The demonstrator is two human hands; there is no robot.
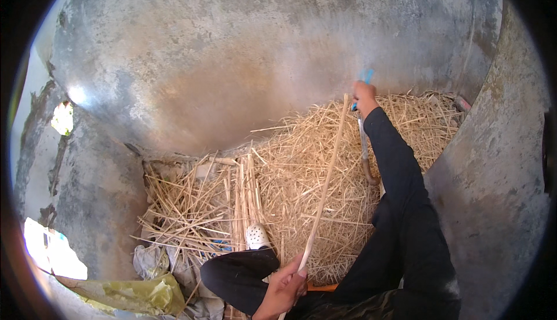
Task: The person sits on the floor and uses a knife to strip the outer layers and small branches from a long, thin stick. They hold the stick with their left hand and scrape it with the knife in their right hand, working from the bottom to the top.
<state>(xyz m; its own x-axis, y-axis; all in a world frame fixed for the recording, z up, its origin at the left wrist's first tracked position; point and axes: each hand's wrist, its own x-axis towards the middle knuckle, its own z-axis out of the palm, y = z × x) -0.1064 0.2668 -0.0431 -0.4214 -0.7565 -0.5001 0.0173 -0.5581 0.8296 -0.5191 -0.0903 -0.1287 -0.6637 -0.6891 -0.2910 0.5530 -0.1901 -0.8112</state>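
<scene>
My left hand (285,288), low in the middle, is closed around the lower part of a long pale stalk (326,192). The stalk slants up and to the right, its upper end close to my right hand (365,98). That hand, slightly blurred, is closed on the blue handle of a hooked blade (364,145). The metal hangs below the fist and curves at its brownish lower end, over the straw. Beneath both hands lies a thick bed of chopped straw (301,169).
Longer stalks (246,192) lie in a bundle left of the straw, beside a looser heap (185,204). A white clog (256,236) rests by the bundle. Concrete walls (232,59) rise behind and at both sides. Yellowish sheeting (145,295) lies at lower left.
</scene>
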